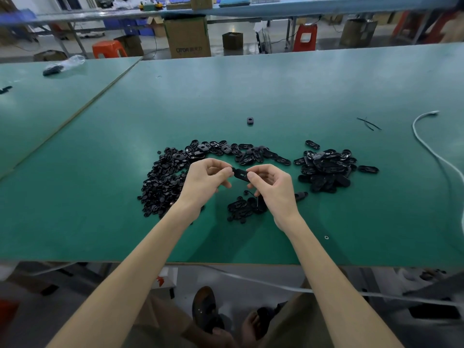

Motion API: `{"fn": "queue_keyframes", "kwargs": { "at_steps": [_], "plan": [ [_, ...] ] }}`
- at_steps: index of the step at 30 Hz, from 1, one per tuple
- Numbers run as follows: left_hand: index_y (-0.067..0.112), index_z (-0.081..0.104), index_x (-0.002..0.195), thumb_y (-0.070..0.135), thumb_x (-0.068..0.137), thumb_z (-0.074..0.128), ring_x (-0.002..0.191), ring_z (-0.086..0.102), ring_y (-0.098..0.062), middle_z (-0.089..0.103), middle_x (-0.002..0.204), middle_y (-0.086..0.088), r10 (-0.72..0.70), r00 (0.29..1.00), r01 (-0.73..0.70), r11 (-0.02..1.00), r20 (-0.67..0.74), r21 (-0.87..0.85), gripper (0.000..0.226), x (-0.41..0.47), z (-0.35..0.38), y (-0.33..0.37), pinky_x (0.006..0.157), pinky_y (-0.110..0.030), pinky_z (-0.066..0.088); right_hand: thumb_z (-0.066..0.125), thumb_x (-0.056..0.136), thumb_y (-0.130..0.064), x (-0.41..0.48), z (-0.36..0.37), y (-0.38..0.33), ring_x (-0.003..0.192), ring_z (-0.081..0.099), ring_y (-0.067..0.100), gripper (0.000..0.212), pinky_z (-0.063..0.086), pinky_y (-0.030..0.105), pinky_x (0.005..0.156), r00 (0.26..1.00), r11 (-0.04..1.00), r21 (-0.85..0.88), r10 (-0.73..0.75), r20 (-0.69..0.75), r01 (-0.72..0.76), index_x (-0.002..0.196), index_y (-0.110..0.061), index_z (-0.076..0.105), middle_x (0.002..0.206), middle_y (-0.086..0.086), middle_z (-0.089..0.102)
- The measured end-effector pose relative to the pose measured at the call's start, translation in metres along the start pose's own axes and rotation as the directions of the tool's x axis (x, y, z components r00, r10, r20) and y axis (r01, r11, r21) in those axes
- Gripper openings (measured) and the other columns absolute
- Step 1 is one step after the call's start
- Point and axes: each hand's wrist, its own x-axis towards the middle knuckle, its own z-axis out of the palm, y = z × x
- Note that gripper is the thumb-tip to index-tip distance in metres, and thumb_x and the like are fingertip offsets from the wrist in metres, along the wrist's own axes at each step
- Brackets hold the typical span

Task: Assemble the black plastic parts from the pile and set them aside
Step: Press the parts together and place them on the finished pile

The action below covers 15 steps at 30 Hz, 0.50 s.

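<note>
Between my two hands I hold one black oval plastic part (240, 174) above the green table (251, 91). My left hand (207, 179) pinches its left end and my right hand (272, 187) pinches its right end. A pile of small round black parts (163, 182) lies to the left, under my left wrist. A band of oval black parts (236, 151) runs just beyond my hands. A separate heap of oval parts (326, 169) sits to the right. A small cluster of black parts (243, 207) lies beneath my right hand.
One lone black part (250, 121) lies farther out on the table. A white cable (426, 144) curves along the right side, with thin black strips (369, 123) near it. A clear bag holding something dark (62, 65) sits at the far left. Boxes and red stools stand beyond the table.
</note>
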Motion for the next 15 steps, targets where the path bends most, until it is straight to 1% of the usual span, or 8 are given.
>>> {"fn": "queue_keyframes", "kwargs": {
  "at_steps": [3,7,9,11,13,15],
  "plan": [
    [0.010,0.065,0.097,0.009,0.101,0.063,0.066,0.072,-0.011,0.080,0.089,0.002,0.004,1.000,-0.004,1.000,-0.022,0.011,0.005,-0.0003,0.0018,-0.0006,0.053,-0.019,0.046,0.074,0.096,-0.011,-0.0003,-0.0003,0.0001,0.075,0.074,0.011,0.007,0.055,0.025,0.062,1.000,1.000,0.003,-0.001,-0.001,0.001,0.097,-0.017,0.076,0.085,-0.004,0.077],
    [0.011,0.062,0.099,0.006,0.101,0.059,0.065,0.070,-0.012,0.079,0.085,0.002,0.008,0.999,-0.008,1.000,-0.038,0.018,0.006,-0.0020,0.0017,-0.0010,0.055,-0.020,0.048,0.073,0.096,-0.010,-0.0007,0.0001,-0.0003,0.074,0.073,0.012,0.007,0.055,0.025,0.061,1.000,1.000,0.009,0.007,-0.001,-0.007,0.096,-0.016,0.076,0.086,-0.003,0.077],
    [0.011,0.065,0.099,0.006,0.099,0.060,0.061,0.065,-0.010,0.075,0.079,0.001,0.020,0.999,-0.019,0.999,-0.036,0.028,0.007,-0.0026,0.0014,-0.0005,0.056,-0.021,0.047,0.073,0.096,-0.011,-0.0008,0.0003,-0.0010,0.075,0.073,0.013,0.009,0.055,0.025,0.062,1.000,1.000,0.004,0.006,-0.003,-0.006,0.095,-0.019,0.076,0.088,-0.002,0.078],
    [0.012,0.071,0.098,0.007,0.098,0.063,0.059,0.061,-0.008,0.068,0.073,0.000,0.048,0.999,-0.047,0.998,-0.025,0.044,0.009,-0.0033,0.0009,-0.0003,0.056,-0.021,0.046,0.073,0.096,-0.011,-0.0007,0.0003,-0.0012,0.076,0.074,0.013,0.009,0.055,0.025,0.062,1.000,1.000,0.000,0.007,-0.005,-0.007,0.094,-0.019,0.076,0.087,-0.003,0.078],
    [0.013,0.075,0.097,0.008,0.098,0.066,0.061,0.060,-0.008,0.065,0.074,-0.002,0.082,0.997,-0.082,0.995,0.004,0.053,0.010,-0.0047,0.0006,-0.0001,0.056,-0.020,0.047,0.073,0.096,-0.010,-0.0008,0.0002,-0.0014,0.074,0.073,0.012,0.008,0.054,0.025,0.061,1.000,1.000,0.005,0.010,-0.002,-0.010,0.095,-0.018,0.076,0.085,-0.006,0.077],
    [0.013,0.077,0.096,0.007,0.096,0.069,0.065,0.063,-0.009,0.068,0.081,-0.003,0.102,0.995,-0.103,0.993,0.022,0.056,0.010,-0.0055,0.0011,0.0000,0.057,-0.020,0.048,0.073,0.096,-0.009,-0.0011,0.0004,-0.0017,0.073,0.073,0.011,0.008,0.055,0.025,0.061,1.000,1.000,0.010,0.011,0.001,-0.011,0.096,-0.016,0.076,0.083,-0.007,0.077]
  ]
}}
